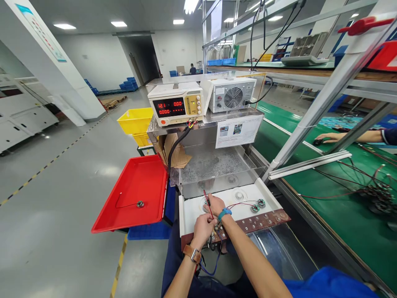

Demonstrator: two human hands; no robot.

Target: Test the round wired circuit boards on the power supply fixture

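Over the white tray point(192, 207), my left hand point(203, 228), below a brown-strapped watch, is closed with thumb and finger pinched on a thin red wire point(209, 209). Just beyond it, my right hand point(216, 204), with a blue wristband point(224, 213), has its fingers curled down at a small round part that they mostly hide. Two small round motor-like parts point(255, 208) with red leads lie to the right on the tray. Along its near edge runs a brown strip point(257, 222) with metal studs, and blue and black cables hang below my hands.
A red tray point(136, 178) at left holds one round part point(140, 204) with a wire. A power supply point(176, 103) with a red display stands on the metal shelf ahead. At right, a co-worker's hand point(330, 137) rests on the green bench point(328, 207), near a wire pile point(378, 196).
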